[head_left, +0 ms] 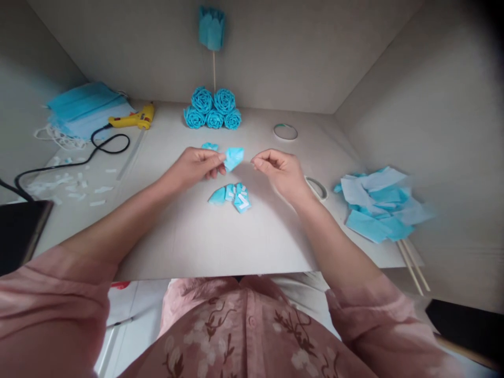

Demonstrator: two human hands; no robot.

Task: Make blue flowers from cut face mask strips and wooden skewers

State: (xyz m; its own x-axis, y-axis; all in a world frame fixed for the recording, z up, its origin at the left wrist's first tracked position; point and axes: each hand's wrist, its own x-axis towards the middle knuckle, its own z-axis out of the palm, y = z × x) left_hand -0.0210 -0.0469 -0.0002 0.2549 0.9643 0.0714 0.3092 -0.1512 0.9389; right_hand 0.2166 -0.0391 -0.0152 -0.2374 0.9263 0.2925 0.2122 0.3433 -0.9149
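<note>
My left hand (202,164) pinches a small folded blue fabric piece (235,157) between thumb and fingers, above the table. To its right, my right hand (277,168) is closed in a pinch, apart from the piece. Whatever its fingertips hold, if anything, is too small to make out. Below both hands lies a little cluster of folded blue pieces (241,199) with white strips on them. Another small blue piece (210,146) rests behind my left hand, partly hidden by it.
Several rolled blue flowers (214,117) are stacked at the back, below a blue flower on a stick (211,31). Face masks (88,107), a yellow glue gun (136,118) with black cord and white scraps (71,184) lie left. Tape rings (285,132) and blue cuttings (384,202) lie right.
</note>
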